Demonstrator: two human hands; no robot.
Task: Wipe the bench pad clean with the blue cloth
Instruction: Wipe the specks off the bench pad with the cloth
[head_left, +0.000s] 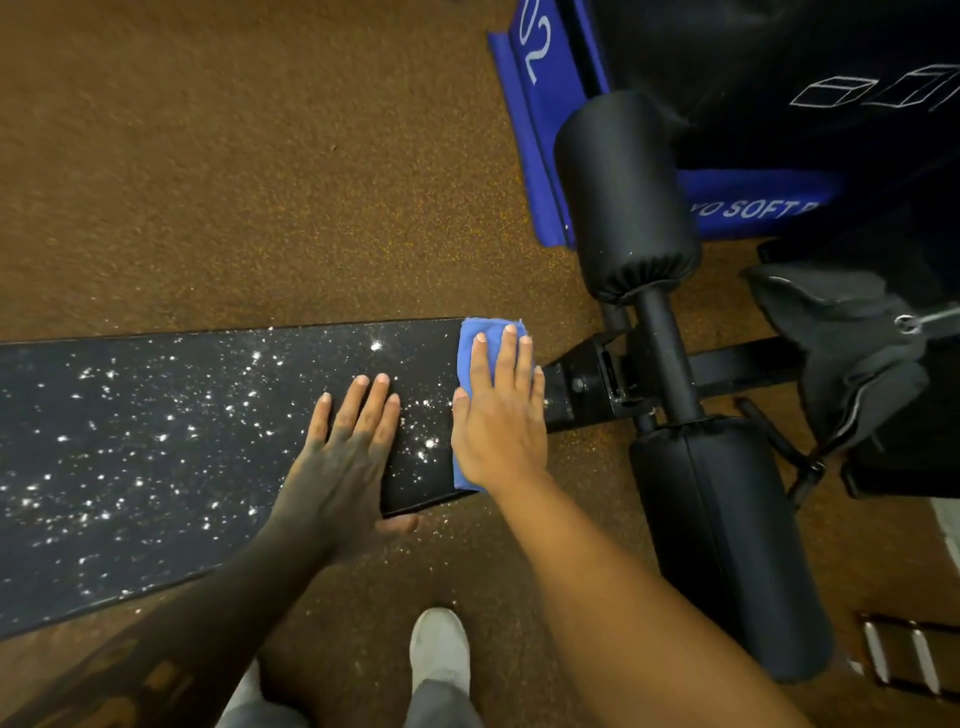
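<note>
A long black bench pad (156, 457) runs from the left edge to the middle and is speckled with white powder. At its right end lies a folded blue cloth (480, 332), pressed flat under my right hand (498, 421), whose fingers are spread over it. My left hand (348, 452) lies flat on the pad just left of the cloth, palm down, fingers apart, thumb hooked over the near edge. Most of the cloth is hidden under my right hand.
Two black foam roller pads (628, 192) (727, 545) sit on a metal bar just right of the pad's end. A blue mat (540, 130) and dark bags (841, 332) lie behind them. The floor is brown speckled rubber (234, 156). My shoes (439, 649) are below.
</note>
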